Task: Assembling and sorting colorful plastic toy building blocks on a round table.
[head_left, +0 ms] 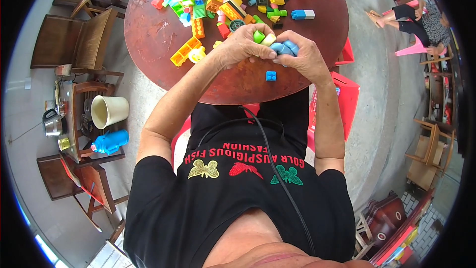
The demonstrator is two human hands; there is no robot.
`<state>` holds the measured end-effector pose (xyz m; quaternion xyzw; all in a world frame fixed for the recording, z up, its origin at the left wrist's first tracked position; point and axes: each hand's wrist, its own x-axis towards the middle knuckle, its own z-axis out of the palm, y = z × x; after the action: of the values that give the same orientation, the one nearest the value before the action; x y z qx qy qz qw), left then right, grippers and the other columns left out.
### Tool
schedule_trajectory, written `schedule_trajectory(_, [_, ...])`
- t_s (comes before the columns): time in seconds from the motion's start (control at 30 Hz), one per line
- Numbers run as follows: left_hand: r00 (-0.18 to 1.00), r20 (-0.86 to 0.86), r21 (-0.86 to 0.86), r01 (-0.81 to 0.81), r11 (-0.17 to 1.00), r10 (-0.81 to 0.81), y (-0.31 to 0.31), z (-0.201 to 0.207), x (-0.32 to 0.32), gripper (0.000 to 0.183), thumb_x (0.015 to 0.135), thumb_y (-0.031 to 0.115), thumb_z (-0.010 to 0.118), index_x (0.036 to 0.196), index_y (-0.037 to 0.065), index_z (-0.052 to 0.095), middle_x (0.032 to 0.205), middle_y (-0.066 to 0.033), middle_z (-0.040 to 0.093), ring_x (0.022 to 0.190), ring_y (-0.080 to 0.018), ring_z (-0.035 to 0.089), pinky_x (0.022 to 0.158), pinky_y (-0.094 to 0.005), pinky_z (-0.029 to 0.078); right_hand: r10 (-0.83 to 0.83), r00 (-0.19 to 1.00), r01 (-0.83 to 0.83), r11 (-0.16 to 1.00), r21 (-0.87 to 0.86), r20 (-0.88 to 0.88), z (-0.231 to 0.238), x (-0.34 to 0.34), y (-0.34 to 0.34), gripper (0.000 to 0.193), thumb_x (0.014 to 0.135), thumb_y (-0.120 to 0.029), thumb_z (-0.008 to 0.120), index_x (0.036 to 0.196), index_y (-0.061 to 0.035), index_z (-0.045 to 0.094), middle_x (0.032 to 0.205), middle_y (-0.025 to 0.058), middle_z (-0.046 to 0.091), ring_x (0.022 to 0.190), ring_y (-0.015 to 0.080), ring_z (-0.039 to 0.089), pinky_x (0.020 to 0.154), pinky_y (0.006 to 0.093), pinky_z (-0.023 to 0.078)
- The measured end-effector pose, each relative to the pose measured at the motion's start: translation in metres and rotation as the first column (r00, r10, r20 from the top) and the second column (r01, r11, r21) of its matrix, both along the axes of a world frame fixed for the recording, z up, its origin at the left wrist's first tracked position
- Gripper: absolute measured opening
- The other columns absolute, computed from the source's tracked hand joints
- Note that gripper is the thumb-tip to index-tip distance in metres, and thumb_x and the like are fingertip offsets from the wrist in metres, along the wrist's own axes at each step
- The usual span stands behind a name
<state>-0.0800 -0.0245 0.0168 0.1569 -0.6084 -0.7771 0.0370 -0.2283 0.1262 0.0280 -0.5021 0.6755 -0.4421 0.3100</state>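
Note:
Both my hands meet above the near part of the round table, fingers closed. My left hand grips a toy piece with a green end and a pale yellow end. Against it, my right hand grips a rounded blue toy piece. Whether the two pieces are joined is hidden by my fingers. A small blue brick lies just below my hands. To the left are an orange block and a yellow piece; a blue-and-white brick lies beyond my right hand.
A pile of mixed toy pieces covers the far side of the table. Red boxes stand at the right. A cream bucket and a blue thermos are at the left. Another person sits on a pink stool at far right.

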Motion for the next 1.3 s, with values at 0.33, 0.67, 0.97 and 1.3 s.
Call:
schedule_trajectory(0.33, [0.988,-0.021,0.077,-0.151,0.985,0.153,0.016,-0.008,0.006,0.035,0.078,0.015,0.079,0.107,0.006,0.061,0.081,-0.0008,0.062,0.068,-0.0079,0.059,0.053,-0.0225,0.046,-0.139,0.905,0.198,0.974,-0.109,0.401,-0.014,0.015,0.017,0.032,0.077,-0.012,0.076,0.104,-0.0062,0.061,0.089,-0.0009,0.060,0.080,0.0087,0.057,0.069,0.0252,0.048])
schedule_trajectory(0.67, [0.996,-0.037,-0.269,0.072,0.961,-0.085,0.013,0.012,0.011,0.039,0.072,0.028,0.084,0.098,0.004,0.066,0.076,-0.0021,0.064,0.067,-0.0088,0.060,0.058,-0.0224,0.048,0.072,0.946,-0.012,0.982,-0.189,0.315,0.003,0.012,0.029,0.027,0.080,-0.011,0.073,0.103,-0.0064,0.061,0.089,-0.0015,0.058,0.081,0.0067,0.053,0.072,0.0237,0.046])
schedule_trajectory(0.97, [0.955,0.227,0.445,-0.276,0.852,0.191,0.050,-0.010,-0.016,0.027,0.089,0.021,0.064,0.113,0.010,0.058,0.087,-0.0015,0.061,0.078,-0.0127,0.061,0.063,-0.0318,0.053,-0.112,0.991,0.117,0.990,-0.082,0.068,0.003,-0.019,0.044,0.028,0.080,-0.010,0.065,0.106,-0.0059,0.060,0.084,0.0038,0.056,0.076,0.0086,0.053,0.069,0.0274,0.045])
schedule_trajectory(1.3, [0.993,0.114,0.538,-0.076,0.839,0.017,0.101,0.017,-0.166,0.040,0.090,0.001,0.055,0.128,0.003,0.044,0.112,-0.0161,0.057,0.105,-0.0292,0.060,0.086,-0.0455,0.056,-0.654,0.700,0.710,0.680,-0.182,0.287,0.030,-0.139,0.131,0.032,0.082,0.000,0.061,0.113,-0.0061,0.057,0.087,0.0015,0.059,0.070,0.0091,0.059,0.060,0.0219,0.046])
